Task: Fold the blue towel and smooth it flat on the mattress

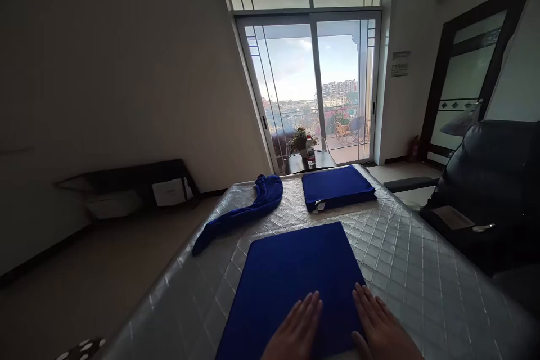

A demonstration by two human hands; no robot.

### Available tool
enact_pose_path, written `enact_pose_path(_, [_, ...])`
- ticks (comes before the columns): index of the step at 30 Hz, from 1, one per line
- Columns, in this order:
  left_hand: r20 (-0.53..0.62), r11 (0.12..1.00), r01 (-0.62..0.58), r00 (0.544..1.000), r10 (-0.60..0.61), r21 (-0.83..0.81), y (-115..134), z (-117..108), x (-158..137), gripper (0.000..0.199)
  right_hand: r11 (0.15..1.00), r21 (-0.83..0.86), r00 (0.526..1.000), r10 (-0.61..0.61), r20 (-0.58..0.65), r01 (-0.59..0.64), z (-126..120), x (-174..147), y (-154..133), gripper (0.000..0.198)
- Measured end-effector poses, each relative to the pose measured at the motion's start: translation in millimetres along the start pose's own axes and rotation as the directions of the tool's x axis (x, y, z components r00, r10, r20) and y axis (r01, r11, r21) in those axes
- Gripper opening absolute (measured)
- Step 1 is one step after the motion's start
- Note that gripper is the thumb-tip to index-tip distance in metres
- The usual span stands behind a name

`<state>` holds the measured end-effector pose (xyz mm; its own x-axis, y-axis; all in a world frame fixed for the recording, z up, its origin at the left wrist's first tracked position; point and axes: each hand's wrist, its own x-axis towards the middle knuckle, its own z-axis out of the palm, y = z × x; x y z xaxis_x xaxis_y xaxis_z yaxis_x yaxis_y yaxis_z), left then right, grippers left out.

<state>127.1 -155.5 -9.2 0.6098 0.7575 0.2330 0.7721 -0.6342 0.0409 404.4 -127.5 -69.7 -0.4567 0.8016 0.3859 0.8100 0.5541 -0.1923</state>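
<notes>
A blue cloth point(295, 270), folded into a flat rectangle, lies on the quilted silver-grey mattress point(405, 259) right in front of me. On its lower middle part rests my left hand point(295, 329), flat, fingers stretched out and close together. My right hand point(382, 323) lies along the cloth's right edge, fingers extended, the thumb over the fabric. Neither hand grips anything. Farther back sits a thicker stack of folded blue cloth point(337, 185) with small white tags at its front edge. Left of that stack, a bunched and twisted blue cloth point(253, 205) trails toward the mattress's left side.
Beyond the mattress a small table point(297, 166) carries a plant point(300, 139) and a bottle point(310, 152), before a sliding glass door point(287, 79). A black chair point(493, 180) stands at the right. Along the left wall is a low dark shelf point(139, 177).
</notes>
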Motion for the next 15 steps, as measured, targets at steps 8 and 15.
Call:
enact_pose_path(8, [0.041,0.966,-0.185,0.98,0.195,-0.181,48.9,-3.8,85.2,0.088,0.996,-0.006,0.996,-0.086,-0.019,0.086,10.4,-0.2,8.7,0.064])
enact_pose_path(15, [0.022,0.991,-0.11,0.993,0.112,-0.078,14.6,3.9,56.2,0.1,0.999,0.046,1.0,-0.004,0.008,0.004,13.2,1.3,7.9,0.064])
